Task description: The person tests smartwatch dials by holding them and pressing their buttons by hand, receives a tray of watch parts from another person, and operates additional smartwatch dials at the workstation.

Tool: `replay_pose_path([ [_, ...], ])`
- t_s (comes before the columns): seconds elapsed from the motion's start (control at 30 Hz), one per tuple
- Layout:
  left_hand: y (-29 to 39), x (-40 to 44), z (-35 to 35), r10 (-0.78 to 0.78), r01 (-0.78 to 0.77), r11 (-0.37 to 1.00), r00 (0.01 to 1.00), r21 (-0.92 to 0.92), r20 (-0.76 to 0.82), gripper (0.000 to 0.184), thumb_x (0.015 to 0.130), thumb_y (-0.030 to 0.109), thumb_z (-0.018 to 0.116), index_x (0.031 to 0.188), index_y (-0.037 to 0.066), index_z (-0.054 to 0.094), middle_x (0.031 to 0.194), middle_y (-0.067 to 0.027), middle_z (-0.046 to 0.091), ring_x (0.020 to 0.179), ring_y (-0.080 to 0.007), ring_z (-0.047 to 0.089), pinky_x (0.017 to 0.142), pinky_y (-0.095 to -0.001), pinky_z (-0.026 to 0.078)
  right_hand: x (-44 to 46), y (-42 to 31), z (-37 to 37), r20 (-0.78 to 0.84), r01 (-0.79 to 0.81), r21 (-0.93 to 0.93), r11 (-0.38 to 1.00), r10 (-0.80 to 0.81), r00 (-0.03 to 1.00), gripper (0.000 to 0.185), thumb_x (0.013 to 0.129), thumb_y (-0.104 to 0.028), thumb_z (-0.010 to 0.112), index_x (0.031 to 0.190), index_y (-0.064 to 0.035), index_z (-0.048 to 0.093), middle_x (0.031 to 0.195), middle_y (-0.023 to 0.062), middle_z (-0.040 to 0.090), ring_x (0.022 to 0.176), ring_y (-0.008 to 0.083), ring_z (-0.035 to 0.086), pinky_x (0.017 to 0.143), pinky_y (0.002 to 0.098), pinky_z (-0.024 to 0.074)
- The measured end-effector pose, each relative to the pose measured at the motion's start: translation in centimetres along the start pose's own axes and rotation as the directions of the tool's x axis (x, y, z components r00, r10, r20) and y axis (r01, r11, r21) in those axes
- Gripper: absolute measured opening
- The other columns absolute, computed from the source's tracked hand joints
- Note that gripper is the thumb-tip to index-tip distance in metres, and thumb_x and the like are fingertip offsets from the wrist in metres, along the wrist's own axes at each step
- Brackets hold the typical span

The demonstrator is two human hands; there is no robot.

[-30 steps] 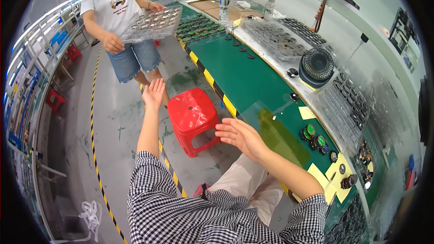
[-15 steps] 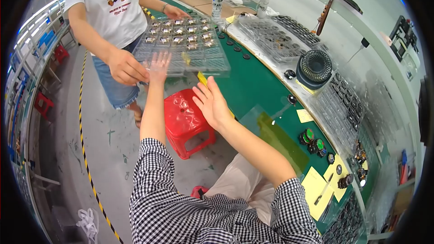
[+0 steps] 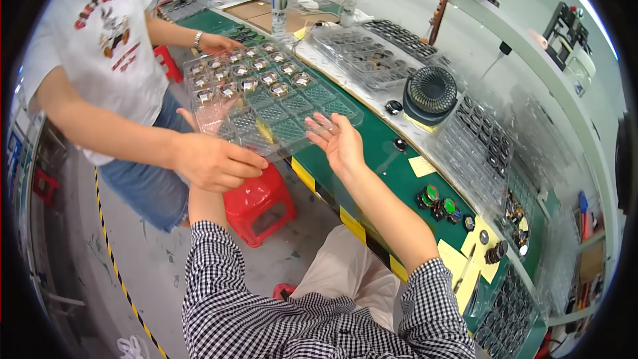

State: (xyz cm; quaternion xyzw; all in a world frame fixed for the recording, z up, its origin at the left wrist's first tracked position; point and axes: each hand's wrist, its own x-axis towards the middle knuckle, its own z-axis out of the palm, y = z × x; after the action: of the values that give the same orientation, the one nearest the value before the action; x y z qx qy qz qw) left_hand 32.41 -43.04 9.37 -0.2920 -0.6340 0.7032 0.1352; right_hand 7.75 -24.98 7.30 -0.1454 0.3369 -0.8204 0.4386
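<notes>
A clear plastic tray with round parts in many of its pockets is held by a co-worker's two hands, one at its near left corner and one at the far edge. My left hand is under the tray's left side, fingers spread, seen through the plastic and partly covered by the co-worker's hand. My right hand is open beside the near right edge, palm up; whether it touches the tray is unclear. Below the tray is a red stool.
The green bench has striped edge tape, a black fan, more clear trays, small round parts and yellow notes. The co-worker stands at the left.
The co-worker has come closer with the tray, bringing it over my left hand. My right hand has risen to the tray's near right edge. The view has shifted somewhat.
</notes>
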Motion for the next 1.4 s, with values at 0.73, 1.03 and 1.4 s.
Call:
replay_pose_path([
  [0.73, 6.2, 7.6, 0.5, -0.079, -0.917, -0.215, 0.360, 0.337, 0.930, 0.082, 0.089, 0.071, 0.035, 0.139, 0.005, 0.041, 0.135, -0.0215, 0.050, 0.122, -0.0404, 0.048, 0.104, -0.0541, 0.038, -5.7, -7.5, -12.7, -0.202, -0.069, -0.315, 0.946, 0.004, 0.979, 0.017, 0.096, -0.022, 0.046, 0.100, -0.0067, 0.049, 0.121, 0.0215, 0.063, 0.107, 0.0328, 0.066, 0.075, 0.0377, 0.0548],
  [1.03, 12.1, 8.1, 6.8, -0.082, -0.844, -0.524, 0.181, 0.113, 0.980, 0.083, 0.094, 0.071, 0.030, 0.139, 0.003, 0.043, 0.135, -0.0219, 0.052, 0.118, -0.0392, 0.056, 0.098, -0.0566, 0.045, -6.4, -6.5, -13.9, -0.279, -0.018, -0.173, 0.985, -0.032, 0.960, 0.025, 0.097, -0.023, 0.056, 0.109, -0.0025, 0.047, 0.123, 0.0174, 0.056, 0.108, 0.0310, 0.064, 0.083, 0.0386, 0.0534],
  [1.4, 15.1, 7.3, 10.1, 0.154, -0.536, -0.840, -0.392, -0.089, 0.907, 0.050, 0.099, 0.053, 0.046, 0.074, 0.011, 0.051, 0.059, -0.0008, 0.051, 0.049, -0.0153, 0.053, 0.041, -0.0293, 0.041, -2.9, -2.7, -15.0, -0.291, -0.005, -0.553, 0.833, -0.187, 0.938, 0.056, 0.089, -0.015, 0.061, 0.129, 0.0136, 0.035, 0.123, 0.0172, 0.052, 0.104, 0.0252, 0.056, 0.095, 0.0373, 0.0473],
])
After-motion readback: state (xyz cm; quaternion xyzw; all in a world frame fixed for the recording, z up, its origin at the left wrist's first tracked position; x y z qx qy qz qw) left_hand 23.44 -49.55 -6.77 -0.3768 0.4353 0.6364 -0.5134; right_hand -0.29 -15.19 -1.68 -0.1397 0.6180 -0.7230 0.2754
